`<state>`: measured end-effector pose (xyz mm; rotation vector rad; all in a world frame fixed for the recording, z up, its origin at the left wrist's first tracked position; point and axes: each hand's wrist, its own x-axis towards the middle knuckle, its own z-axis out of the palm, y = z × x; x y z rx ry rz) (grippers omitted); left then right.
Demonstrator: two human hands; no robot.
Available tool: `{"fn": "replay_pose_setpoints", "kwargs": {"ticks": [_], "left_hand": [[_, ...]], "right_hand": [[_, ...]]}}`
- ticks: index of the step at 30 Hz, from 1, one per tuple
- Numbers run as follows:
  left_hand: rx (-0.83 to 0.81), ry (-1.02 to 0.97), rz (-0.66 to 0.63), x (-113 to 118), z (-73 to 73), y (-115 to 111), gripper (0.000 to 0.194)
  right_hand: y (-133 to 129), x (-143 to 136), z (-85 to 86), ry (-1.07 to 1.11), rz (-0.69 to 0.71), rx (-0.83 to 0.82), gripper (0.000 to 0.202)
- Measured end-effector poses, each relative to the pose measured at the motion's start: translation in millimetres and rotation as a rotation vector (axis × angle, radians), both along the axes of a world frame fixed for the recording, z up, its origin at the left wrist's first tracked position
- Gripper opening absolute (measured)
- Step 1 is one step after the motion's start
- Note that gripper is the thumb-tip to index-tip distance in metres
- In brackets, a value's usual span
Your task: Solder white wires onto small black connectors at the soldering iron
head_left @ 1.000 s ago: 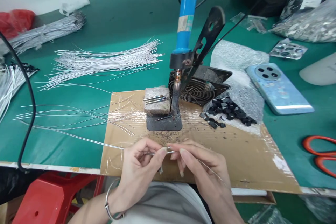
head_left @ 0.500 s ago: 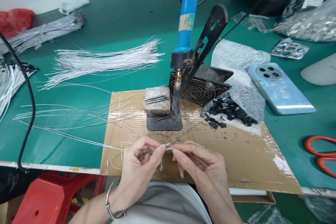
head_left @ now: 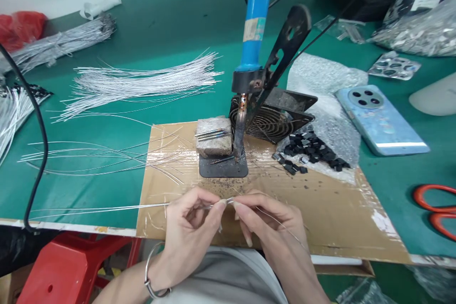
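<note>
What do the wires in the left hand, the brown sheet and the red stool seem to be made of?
Wires in the left hand: thin, pale, silvery-white strands; probably metal, perhaps plastic-coated, which I can't tell.
Brown sheet: corrugated cardboard, by its parallel ridges; scuffed, with a slight sheen.
Red stool: likely moulded plastic, by its smooth, rounded edges.

Rough grey square block [head_left: 213,147] on flat black base plate [head_left: 223,170], plate on flat brown cardboard sheet [head_left: 342,218]. From block: long white thin-wire bundle [head_left: 142,81] 10 o'clock; pale-blue rectangular phone [head_left: 392,126] 3; red loop-handled scissors [head_left: 436,209] 4.
</note>
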<state>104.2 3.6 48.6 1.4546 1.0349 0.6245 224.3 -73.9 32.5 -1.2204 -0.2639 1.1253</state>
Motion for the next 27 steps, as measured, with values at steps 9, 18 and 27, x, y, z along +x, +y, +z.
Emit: {"fn": "replay_pose_setpoints", "kwargs": {"ticks": [9,18,27], "left_hand": [[0.027,0.017,-0.016,-3.0,-4.7,-0.4,0.015],[0.102,0.126,-0.046,-4.9,-3.1,-0.6,0.017],[0.192,0.201,-0.122,-6.1,1.6,3.2,0.016]], "right_hand": [[-1.4,3.1,-6.7,-0.012,0.041,0.045,0.010],[-2.4,7.1,-3.6,-0.023,0.067,-0.013,0.014],[-2.7,20.5,-3.8,0.059,0.179,-0.024,0.018]]}}
